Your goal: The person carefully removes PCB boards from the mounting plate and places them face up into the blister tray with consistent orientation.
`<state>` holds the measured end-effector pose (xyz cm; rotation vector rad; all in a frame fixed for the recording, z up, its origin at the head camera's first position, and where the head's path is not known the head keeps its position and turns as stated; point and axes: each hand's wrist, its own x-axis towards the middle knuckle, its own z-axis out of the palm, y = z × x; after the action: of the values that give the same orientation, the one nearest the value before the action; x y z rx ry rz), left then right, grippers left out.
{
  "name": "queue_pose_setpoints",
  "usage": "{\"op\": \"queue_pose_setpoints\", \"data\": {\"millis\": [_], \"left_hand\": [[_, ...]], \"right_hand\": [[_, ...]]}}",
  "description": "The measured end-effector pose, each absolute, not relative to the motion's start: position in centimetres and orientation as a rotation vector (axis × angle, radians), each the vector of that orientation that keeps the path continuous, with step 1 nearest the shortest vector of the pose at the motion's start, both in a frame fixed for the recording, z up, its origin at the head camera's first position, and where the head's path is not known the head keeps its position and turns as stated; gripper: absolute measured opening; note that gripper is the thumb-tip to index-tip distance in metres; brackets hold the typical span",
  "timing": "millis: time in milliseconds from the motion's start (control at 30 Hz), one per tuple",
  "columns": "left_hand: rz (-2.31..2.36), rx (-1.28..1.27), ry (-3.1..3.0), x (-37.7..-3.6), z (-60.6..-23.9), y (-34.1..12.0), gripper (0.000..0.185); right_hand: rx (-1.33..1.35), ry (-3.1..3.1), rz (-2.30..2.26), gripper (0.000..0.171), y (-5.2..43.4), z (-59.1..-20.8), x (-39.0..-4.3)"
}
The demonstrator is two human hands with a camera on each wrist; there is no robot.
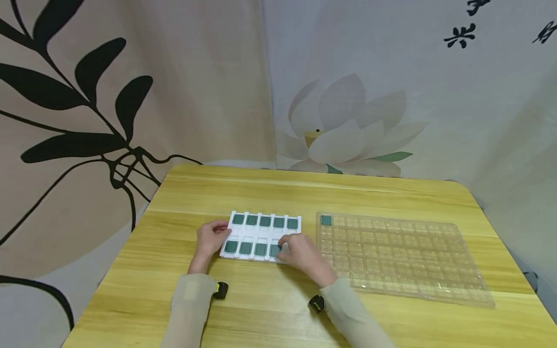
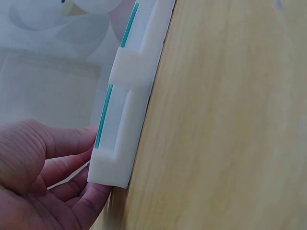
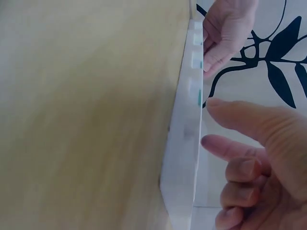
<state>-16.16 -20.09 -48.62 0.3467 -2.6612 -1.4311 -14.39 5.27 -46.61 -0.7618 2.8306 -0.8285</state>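
The head view alone showed the clear tray [image 1: 400, 256]; wrist views showed the left hand [image 2: 43, 177] loosely touching the white tray [image 2: 125, 120]; the right hand [image 3: 259, 158] hovered half-curled, gripping nothing.

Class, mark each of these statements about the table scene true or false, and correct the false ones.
1. The white tray lies left of the clear plastic tray. True.
2. The clear plastic tray is full of green squares. False: only one green square shows, in its far left corner.
3. The left hand touches the white tray's left end. True.
4. The right hand rests on the clear tray. False: it is at the near right part of the white tray.
5. The white tray's far row holds five green squares. True.
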Motion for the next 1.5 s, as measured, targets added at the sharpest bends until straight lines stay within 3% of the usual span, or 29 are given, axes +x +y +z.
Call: {"op": "queue_pose_setpoints", "data": {"millis": [1500], "left_hand": [[-1.425, 0.342, -2.679, -16.1, -48.5, -20.0, 0.025]], "right_hand": [[-0.783, 2.856, -0.880, 0.026, 5.9, -45.5, -15.0]]}}
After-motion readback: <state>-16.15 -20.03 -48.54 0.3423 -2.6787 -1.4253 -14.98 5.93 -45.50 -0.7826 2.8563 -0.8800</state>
